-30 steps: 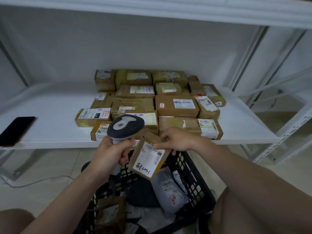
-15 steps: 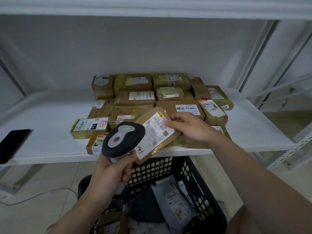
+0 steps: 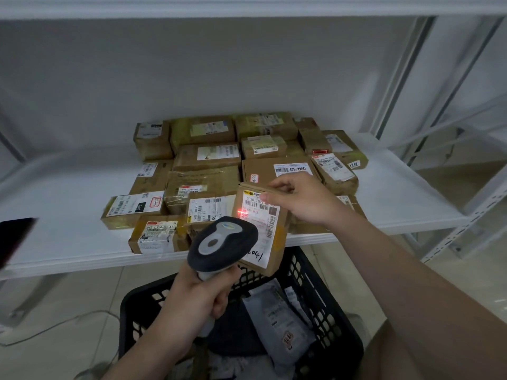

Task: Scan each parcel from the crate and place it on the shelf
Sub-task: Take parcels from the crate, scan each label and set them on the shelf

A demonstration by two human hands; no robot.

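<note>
Packed boxes [image 3: 208, 157] fill the middle of the shelf [image 3: 68, 187] from the back wall [image 3: 219, 72] to the front edge. Bare shelf lies open on both sides of them, wider on the left, where a dark phone [image 3: 13, 239] sits at the far edge. The upper board [image 3: 247, 6] leaves tall room overhead.

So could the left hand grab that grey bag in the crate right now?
Probably not: the left hand grips the scanner, leaving no free fingers, though the grey bag lies uncovered in the crate.
</note>
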